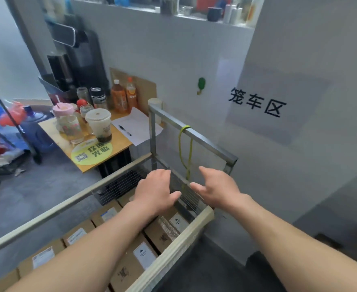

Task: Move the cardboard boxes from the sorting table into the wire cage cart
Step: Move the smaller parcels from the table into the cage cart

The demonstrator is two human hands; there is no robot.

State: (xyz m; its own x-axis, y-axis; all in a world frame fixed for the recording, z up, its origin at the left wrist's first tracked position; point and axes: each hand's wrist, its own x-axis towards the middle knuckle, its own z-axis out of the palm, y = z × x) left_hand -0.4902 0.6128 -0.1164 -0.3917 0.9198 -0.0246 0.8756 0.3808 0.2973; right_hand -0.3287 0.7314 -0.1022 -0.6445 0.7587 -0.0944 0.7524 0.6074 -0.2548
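The wire cage cart (192, 133) stands against the grey wall, with metal rails and a mesh side. Several brown cardboard boxes (131, 268) with white labels lie packed inside it, in rows below my arms. Both my arms reach over the cart. My left hand (154, 190) hovers above the boxes at the far end, fingers apart and holding nothing. My right hand (217, 186) is beside it, palm down, fingers spread and empty, just above the mesh. The sorting table is out of view.
A small wooden table (118, 148) left of the cart carries several cups, bottles, a paper sheet and a pen. A yellow-green cord (183, 144) hangs from the cart's top rail. A black machine and a blue water jug (34, 123) stand further left. The floor is grey.
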